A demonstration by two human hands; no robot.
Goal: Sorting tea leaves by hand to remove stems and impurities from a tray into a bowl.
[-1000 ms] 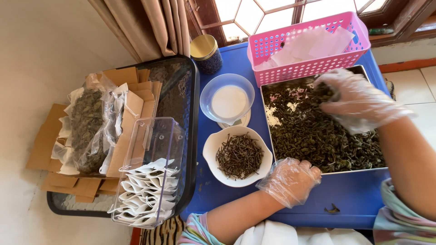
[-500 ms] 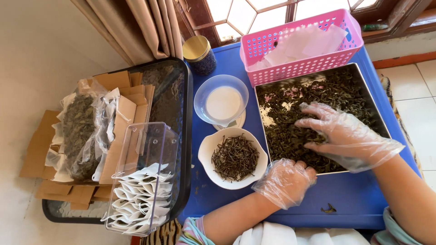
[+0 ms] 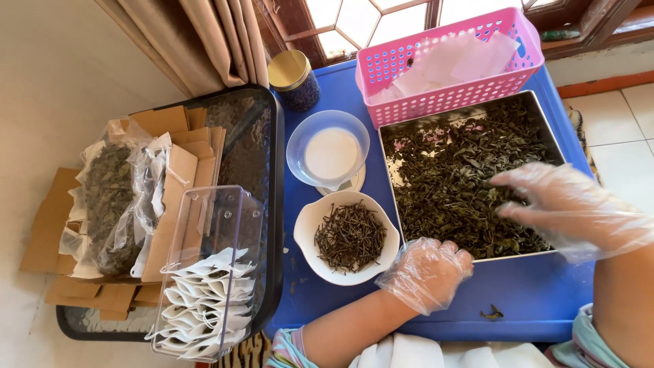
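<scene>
Both hands wear thin clear plastic gloves. My right hand (image 3: 569, 208) reaches from the right over a metal tray (image 3: 392, 177) full of dark green dried leaves (image 3: 456, 177), fingers spread and touching the leaves. My left hand (image 3: 426, 272) is curled into a loose fist at the tray's near left corner, resting on the blue table (image 3: 531, 293) beside a white bowl (image 3: 310, 228) of dark stems (image 3: 349, 236). Whether that fist holds anything is hidden.
A clear bowl on a small scale (image 3: 328, 151), a gold-lidded jar (image 3: 291, 78), and a pink basket (image 3: 436, 65) with white sachets stand behind. At left a black tray (image 3: 272, 204) carries cardboard, bags of leaves (image 3: 112, 204) and a clear box of filled sachets (image 3: 204, 300).
My right hand has drawn back from the tray's far right corner towards its near right side, across the leaves. The left hand has barely shifted.
</scene>
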